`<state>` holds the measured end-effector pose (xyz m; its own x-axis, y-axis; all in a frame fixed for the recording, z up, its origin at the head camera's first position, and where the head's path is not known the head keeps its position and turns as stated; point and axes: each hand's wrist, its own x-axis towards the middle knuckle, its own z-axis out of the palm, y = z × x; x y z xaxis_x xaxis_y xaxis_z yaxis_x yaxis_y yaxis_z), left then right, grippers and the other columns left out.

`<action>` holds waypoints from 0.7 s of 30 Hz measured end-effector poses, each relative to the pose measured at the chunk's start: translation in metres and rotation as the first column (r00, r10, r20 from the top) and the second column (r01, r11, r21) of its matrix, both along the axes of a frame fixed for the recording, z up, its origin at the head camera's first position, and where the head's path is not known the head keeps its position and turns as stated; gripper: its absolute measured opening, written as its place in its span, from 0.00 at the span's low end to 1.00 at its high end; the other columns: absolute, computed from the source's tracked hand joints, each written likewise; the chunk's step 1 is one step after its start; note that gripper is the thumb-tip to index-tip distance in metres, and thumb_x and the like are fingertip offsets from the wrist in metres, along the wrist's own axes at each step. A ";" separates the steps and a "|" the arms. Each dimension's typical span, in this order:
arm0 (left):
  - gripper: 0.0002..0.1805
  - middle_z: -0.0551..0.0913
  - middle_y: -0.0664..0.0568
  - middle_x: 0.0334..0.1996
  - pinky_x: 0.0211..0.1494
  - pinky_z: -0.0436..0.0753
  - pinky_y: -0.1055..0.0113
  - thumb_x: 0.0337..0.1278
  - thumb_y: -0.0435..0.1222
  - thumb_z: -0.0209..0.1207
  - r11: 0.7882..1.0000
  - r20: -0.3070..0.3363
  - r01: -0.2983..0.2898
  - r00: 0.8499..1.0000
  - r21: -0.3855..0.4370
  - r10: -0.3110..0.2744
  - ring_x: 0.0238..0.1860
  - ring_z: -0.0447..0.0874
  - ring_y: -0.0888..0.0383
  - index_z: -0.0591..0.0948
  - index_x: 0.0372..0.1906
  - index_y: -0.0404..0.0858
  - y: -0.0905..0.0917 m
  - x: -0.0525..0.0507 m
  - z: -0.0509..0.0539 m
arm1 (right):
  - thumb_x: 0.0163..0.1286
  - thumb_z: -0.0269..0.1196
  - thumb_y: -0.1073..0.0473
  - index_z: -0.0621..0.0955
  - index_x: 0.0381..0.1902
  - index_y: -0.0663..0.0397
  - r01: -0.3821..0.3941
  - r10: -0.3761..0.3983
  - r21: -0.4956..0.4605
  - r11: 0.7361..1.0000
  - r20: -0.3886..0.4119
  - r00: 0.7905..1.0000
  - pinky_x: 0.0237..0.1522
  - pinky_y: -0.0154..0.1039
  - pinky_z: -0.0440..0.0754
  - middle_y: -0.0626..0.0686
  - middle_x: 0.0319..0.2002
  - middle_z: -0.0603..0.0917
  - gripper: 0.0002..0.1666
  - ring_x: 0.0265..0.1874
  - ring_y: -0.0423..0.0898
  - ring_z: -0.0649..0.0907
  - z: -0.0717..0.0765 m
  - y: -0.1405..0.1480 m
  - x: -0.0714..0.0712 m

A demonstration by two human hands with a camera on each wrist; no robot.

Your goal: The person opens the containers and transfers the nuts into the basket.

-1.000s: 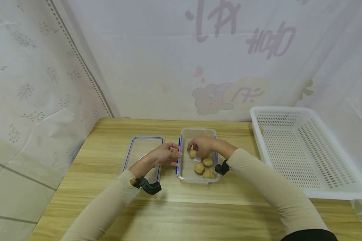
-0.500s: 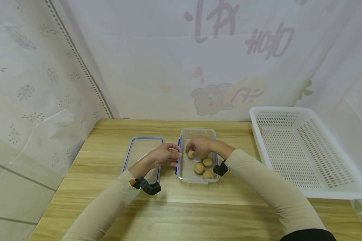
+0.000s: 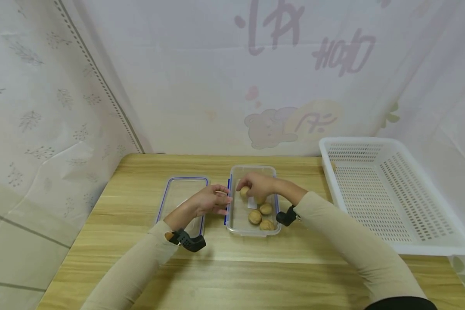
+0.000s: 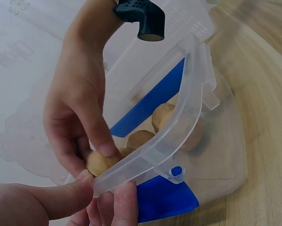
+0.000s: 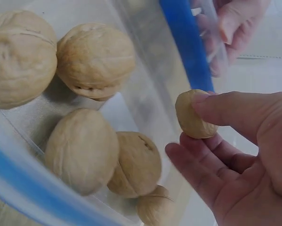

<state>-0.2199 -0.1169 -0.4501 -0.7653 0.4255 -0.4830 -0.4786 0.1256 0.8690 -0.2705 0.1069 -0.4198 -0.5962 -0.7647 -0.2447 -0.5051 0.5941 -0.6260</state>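
A clear plastic food container (image 3: 237, 223) with blue side strips stands on the wooden table. My left hand (image 3: 209, 200) pinches its left wall; in the left wrist view the thumb lies at the rim and the fingers (image 4: 124, 202) press outside. Inside the container, my right hand (image 3: 261, 184) holds a walnut (image 5: 190, 115) between thumb and fingers. Several other walnuts (image 5: 82, 150) lie on the container floor beside that hand, together with a small white slip (image 3: 252, 203). From the head view, the right hand covers part of the walnuts.
Left of the container lies its clear lid (image 3: 186, 186) with a blue seal, partly under the left forearm. A white perforated basket (image 3: 376, 202) stands at the right, a tan object (image 3: 333, 166) showing at its left wall. Printed curtains hang behind.
My right hand has shifted slightly toward the back of the container, and the pinched walnut has moved with it. The left hand keeps its place at the wall.
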 end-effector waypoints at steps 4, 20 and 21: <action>0.21 0.77 0.47 0.40 0.41 0.91 0.64 0.72 0.24 0.55 1.000 0.005 -0.003 1.000 0.011 0.003 0.37 0.80 0.59 0.65 0.64 0.26 0.000 0.000 0.000 | 0.67 0.61 0.72 0.84 0.56 0.65 0.024 -0.026 -0.076 0.997 -0.029 0.999 0.56 0.45 0.84 0.57 0.55 0.85 0.20 0.52 0.51 0.82 0.006 0.009 -0.001; 0.23 0.77 0.47 0.42 0.42 0.91 0.65 0.72 0.24 0.54 1.000 -0.011 -0.011 1.000 0.017 0.011 0.40 0.79 0.58 0.63 0.66 0.24 -0.001 0.002 -0.002 | 0.73 0.61 0.68 0.79 0.62 0.64 0.239 -0.177 -0.337 0.910 0.204 0.963 0.62 0.51 0.80 0.64 0.63 0.79 0.20 0.61 0.57 0.78 0.038 0.069 -0.008; 0.23 0.77 0.47 0.41 0.42 0.91 0.65 0.73 0.24 0.54 1.000 -0.012 -0.011 1.000 0.019 0.011 0.39 0.79 0.58 0.63 0.66 0.24 -0.001 0.002 -0.002 | 0.74 0.61 0.68 0.79 0.63 0.65 0.260 -0.196 -0.339 0.904 0.211 0.958 0.63 0.51 0.80 0.64 0.63 0.79 0.21 0.62 0.57 0.78 0.041 0.073 -0.009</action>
<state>-0.2180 -0.1174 -0.4525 -0.7759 0.4260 -0.4653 -0.4689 0.1039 0.8771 -0.2795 0.1803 -0.3791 -0.7392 -0.6674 -0.0905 -0.2517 0.3985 -0.8820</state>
